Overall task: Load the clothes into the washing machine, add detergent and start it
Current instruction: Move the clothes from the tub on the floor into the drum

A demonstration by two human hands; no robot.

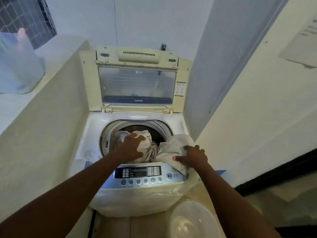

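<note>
A white top-loading washing machine (89, 134) stands in front of me with its lid (137, 83) folded upright at the back. Pale beige clothes (147, 152) fill the drum opening. My left hand (133, 146) presses down on the bundle inside the drum, fingers spread over the fabric. My right hand (193, 156) grips a beige garment (176, 143) that hangs over the drum's right front rim and partly covers the control panel (140, 174). No detergent container is visible.
A round translucent white basin (192, 220) sits on the floor at lower right. A ledge (51, 54) on the left carries a clear plastic bag (15, 66) and a dark crate (34, 18). Walls close in on both sides; a paper notice (303, 40) hangs on the right wall.
</note>
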